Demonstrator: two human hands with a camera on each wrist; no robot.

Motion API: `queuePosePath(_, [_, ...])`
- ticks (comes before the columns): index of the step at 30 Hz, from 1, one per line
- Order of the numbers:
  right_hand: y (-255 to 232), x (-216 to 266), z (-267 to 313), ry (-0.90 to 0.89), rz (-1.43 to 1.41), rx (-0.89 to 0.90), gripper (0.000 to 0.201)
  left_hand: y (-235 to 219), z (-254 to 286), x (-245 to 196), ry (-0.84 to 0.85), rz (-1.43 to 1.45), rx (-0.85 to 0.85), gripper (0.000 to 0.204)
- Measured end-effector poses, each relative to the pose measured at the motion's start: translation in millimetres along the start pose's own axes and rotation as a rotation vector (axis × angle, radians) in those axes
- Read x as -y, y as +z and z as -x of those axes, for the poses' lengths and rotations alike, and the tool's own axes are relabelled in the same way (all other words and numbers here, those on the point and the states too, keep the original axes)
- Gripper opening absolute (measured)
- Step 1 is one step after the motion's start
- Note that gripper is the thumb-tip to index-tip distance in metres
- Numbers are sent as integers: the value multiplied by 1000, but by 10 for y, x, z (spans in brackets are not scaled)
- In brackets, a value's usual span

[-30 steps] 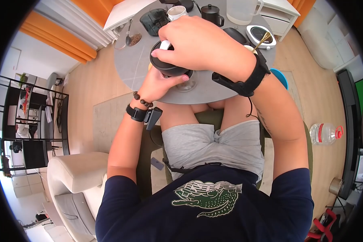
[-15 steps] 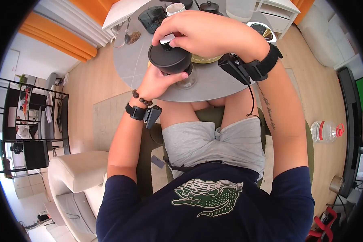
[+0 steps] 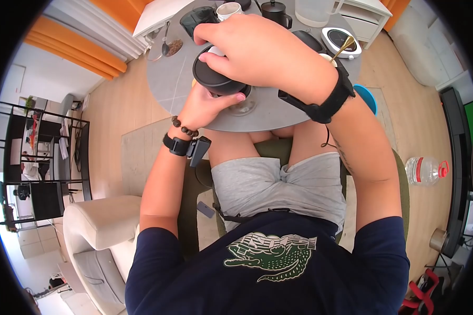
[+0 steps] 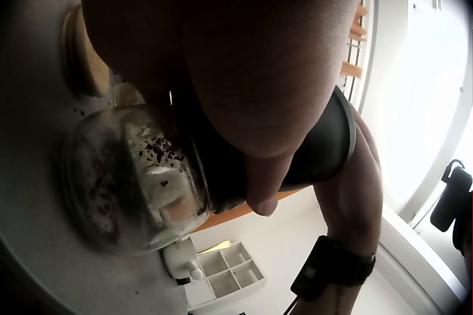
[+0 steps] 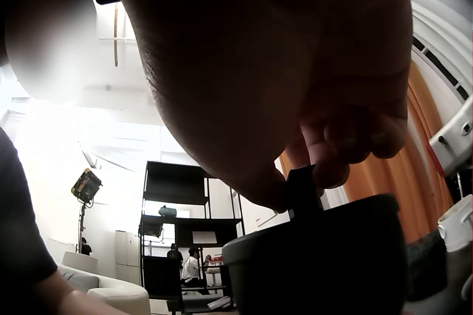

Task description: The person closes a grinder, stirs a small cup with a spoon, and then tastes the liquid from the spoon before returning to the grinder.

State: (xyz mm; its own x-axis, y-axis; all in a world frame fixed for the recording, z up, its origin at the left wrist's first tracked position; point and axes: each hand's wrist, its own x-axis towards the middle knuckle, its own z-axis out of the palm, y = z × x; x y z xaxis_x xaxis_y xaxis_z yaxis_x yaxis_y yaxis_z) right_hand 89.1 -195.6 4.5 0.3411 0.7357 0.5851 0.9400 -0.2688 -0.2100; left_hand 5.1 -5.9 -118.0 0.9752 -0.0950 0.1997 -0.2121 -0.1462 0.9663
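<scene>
A hand coffee grinder [image 3: 215, 79] with a black top and a clear glass jar [image 4: 133, 182] stands upright at the table's near edge. Dark bits cling inside the glass in the left wrist view. My left hand [image 3: 205, 107] grips the black body just above the jar, thumb across its near side. Over the top, my right hand [image 3: 268, 50] pinches the short black handle [image 5: 301, 193] between thumb and fingers. In the head view that hand covers most of the handle.
On the grey table [image 3: 168, 79], a spoon [image 3: 165, 47] lies beside brown beans [image 3: 174, 48]. Behind are a smoky dark container [image 3: 194, 25], a white cup [image 3: 229, 10], a black pot [image 3: 273, 13] and a clear pitcher [image 3: 311, 13]. A white scale [image 3: 341, 44] sits at right.
My right hand swung outward, baring a yellow-green plate rim and more of the grinder's top, then came back over it. The left hand has kept its grip in place.
</scene>
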Motion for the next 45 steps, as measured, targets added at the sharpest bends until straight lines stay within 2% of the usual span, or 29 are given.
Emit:
queuePosePath(5, [76, 198, 16, 103, 60, -47, 19, -5, 0, 6, -20, 39, 9, 73])
queuePosePath(7, [130, 210, 7, 138, 37, -69, 18, -17, 3, 6, -31, -33, 1, 74])
queuePosePath(11, [91, 278, 10, 135, 75, -76, 18, -27, 10, 13, -33, -72, -11, 76])
queuePosePath(13, [125, 304, 6, 103, 85, -151, 18, -9, 13, -14, 50, -120, -49, 77])
queuePosePath(16, [147, 309, -14, 171, 96, -134, 19, -10, 1, -68, -39, -103, -15, 76])
queuePosePath(20, [-16, 259, 60, 240, 33, -27, 22, -6, -8, 5, -27, -25, -4, 72])
queuePosePath(22, [-160, 219, 98, 204, 56, 108, 25, 8, -13, 10, 0, 31, 6, 66])
queuePosePath(23, [-139, 149, 118, 202, 56, 109, 25, 17, -14, 1, 0, 31, 4, 66])
queuePosePath(25, [-70, -34, 93, 8, -81, 65, 27, 37, -17, -40, 49, 18, -1, 62])
queuePosePath(26, [-101, -105, 60, 66, -149, 184, 25, 36, -14, -38, 48, 18, -1, 62])
queuePosePath(27, [-118, -182, 33, 67, -150, 184, 25, 34, -12, -37, 37, 32, -1, 62])
queuePosePath(29, [-137, -359, -5, -67, -377, 259, 25, 28, -8, -26, 25, 46, 0, 62])
queuePosePath(31, [-129, -405, -18, -55, -396, 254, 23, 13, -16, -5, 39, -7, 0, 62])
queuePosePath(33, [-136, -362, -26, 15, -303, 103, 22, 16, -16, -8, 36, -4, 0, 62])
queuePosePath(34, [-166, -311, -15, 12, -305, 106, 22, 18, -13, -13, 31, -1, -1, 61])
queuePosePath(36, [-271, -183, 43, 59, -250, 116, 40, 25, -9, -36, 29, 6, -7, 60])
queuePosePath(37, [-296, -153, 51, 61, -253, 117, 40, 29, -10, -44, 30, 11, -10, 58])
queuePosePath(42, [-318, -162, 13, -96, -340, 196, 29, 34, -12, -31, 42, 8, -13, 57])
queuePosePath(45, [-351, -165, -8, -184, -258, 179, 27, 36, -24, -37, 46, 12, -14, 57])
